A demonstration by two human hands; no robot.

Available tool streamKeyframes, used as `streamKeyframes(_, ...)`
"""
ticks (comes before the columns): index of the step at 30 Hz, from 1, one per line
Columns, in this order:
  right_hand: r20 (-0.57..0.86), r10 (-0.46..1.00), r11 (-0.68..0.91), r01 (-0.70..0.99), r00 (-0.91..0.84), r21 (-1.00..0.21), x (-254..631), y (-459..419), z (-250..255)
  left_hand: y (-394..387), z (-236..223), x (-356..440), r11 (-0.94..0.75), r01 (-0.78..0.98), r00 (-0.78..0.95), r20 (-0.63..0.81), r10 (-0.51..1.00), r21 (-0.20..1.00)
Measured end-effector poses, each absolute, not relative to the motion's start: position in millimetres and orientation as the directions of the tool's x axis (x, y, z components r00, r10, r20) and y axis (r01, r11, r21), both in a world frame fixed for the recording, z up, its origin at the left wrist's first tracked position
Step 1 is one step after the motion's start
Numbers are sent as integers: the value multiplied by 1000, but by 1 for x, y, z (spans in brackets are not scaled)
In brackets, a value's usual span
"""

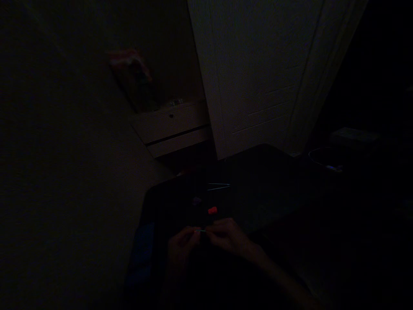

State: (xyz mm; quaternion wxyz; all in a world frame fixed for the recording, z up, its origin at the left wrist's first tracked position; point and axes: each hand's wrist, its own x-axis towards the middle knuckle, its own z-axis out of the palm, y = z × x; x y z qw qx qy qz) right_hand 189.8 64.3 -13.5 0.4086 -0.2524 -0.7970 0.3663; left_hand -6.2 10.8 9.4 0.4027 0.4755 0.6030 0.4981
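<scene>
The scene is very dark. My left hand [183, 245] and my right hand [228, 234] meet over the dark table, fingertips pinched close together. Between them shows a small thin light-coloured piece [202, 231], held at both ends; its kind is too dim to make out. Just beyond the fingers lies a small bright red object [212, 210]. A dim purplish lump [196, 201] sits to its left. Farther back rests a thin metal V-shaped tool that looks like tweezers [220, 186].
A blue flat item [142, 247] lies at the table's left side. Behind the table [258, 172] stand a pale door-like panel [254, 77] and a drawer unit [174, 125]. A white cable [314, 153] and a pale box shape [354, 135] are at the right.
</scene>
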Motion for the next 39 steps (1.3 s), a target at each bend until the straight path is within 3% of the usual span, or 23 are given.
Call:
streamKeyframes(20, 478, 712, 595, 79, -514, -800, 188, 65, -15, 14, -6, -9, 96, 106, -336, -55, 940, 990)
streamKeyframes(39, 456, 703, 594, 97, -546, -799, 188, 64, -12, 12, 4, -9, 47, 186, -204, -8, 979, 981)
